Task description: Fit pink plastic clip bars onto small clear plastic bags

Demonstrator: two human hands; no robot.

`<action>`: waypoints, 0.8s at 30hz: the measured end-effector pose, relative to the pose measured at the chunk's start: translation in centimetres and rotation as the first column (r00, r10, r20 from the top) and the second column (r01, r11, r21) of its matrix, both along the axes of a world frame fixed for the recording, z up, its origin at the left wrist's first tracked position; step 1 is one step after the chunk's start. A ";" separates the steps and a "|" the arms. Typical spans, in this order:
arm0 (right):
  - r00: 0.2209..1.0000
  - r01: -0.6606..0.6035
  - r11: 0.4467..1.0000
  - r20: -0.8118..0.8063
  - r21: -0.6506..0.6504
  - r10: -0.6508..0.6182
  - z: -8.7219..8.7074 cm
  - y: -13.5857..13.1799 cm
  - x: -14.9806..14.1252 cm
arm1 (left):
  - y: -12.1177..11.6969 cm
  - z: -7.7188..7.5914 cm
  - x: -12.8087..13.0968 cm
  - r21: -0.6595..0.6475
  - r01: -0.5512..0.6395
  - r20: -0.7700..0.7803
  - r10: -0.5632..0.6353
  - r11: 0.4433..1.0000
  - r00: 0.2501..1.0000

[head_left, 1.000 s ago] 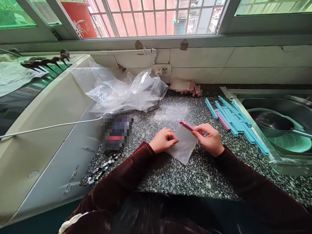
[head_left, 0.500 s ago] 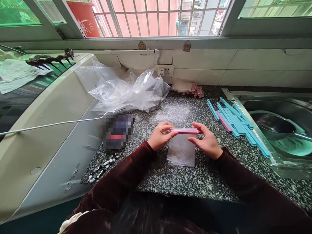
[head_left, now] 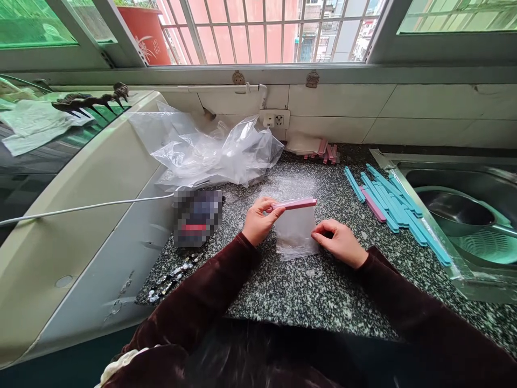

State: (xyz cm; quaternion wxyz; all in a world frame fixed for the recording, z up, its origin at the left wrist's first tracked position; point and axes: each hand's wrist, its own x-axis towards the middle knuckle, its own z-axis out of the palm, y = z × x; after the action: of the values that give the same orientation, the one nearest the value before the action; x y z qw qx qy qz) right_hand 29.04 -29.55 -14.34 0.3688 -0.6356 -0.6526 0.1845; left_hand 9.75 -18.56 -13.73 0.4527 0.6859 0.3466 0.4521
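A pink sealing clip (head_left: 297,204) runs along the top edge of a clear plastic bag (head_left: 297,231), which hangs down over the speckled counter. My left hand (head_left: 260,221) pinches the clip's left end between thumb and fingers. Lower down, my right hand (head_left: 341,241) has its thumb and fingertips pinched at the bag's right edge. The clip tilts up slightly towards its right end. Whether the bag's bottom rests on the counter I cannot tell.
Crumpled clear plastic bags (head_left: 226,153) lie at the back left. Blue sealing clips (head_left: 393,202) and a pink one lie on the right, beside the sink (head_left: 456,167). Small pink clips (head_left: 329,152) lie by the wall. A blurred dark device (head_left: 197,218) sits left, near a white cable (head_left: 92,206).
My right hand has left the clip's right end and moved down to the bag's right edge. The clip has tilted and shifted slightly left and up in my left hand.
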 end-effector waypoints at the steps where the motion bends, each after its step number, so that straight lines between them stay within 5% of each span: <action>1: 1.000 0.020 0.999 -0.007 0.029 -0.019 0.0 0.0 0.1 | 0.0 0.1 0.0 0.011 0.005 -0.022 -0.005 1.000 1.000; 6: 0.984 0.137 0.942 0.067 0.307 -0.165 0.2 0.2 0.8 | -0.7 0.3 0.0 0.206 0.080 -0.192 -0.040 0.975 0.980; 13: 0.922 0.005 0.894 0.343 0.448 -0.177 0.3 0.2 0.9 | -1.4 0.1 0.2 0.437 0.167 -0.222 -0.074 0.884 0.972; 24: 0.813 -0.103 0.922 0.566 0.372 -0.137 0.4 0.2 0.1 | -1.4 -0.6 0.8 0.174 0.148 -0.148 -0.123 0.973 0.981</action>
State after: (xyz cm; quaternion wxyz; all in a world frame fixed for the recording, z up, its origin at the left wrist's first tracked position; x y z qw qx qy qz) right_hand 29.18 -29.39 -13.96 0.2708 -0.5819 -0.7512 -0.1543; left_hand 10.56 -19.95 -14.36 0.3924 0.7763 0.2856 0.4022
